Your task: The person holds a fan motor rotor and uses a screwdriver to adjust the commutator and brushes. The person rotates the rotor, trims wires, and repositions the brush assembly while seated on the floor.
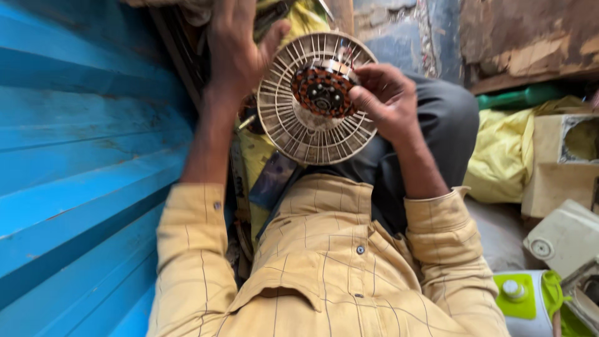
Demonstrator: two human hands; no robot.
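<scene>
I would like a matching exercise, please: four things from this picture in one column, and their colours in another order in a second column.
Things:
1. ribbed wall
2. round grille
3. motor core
4. crumpled sheet

Colours:
A. yellow
B. copper-orange and dark
C. blue
D. off-white

Pairs: 1-C, 2-D, 3-B, 4-A

The left hand holds the grille's rim; the right hand has its fingers at the core.
</scene>
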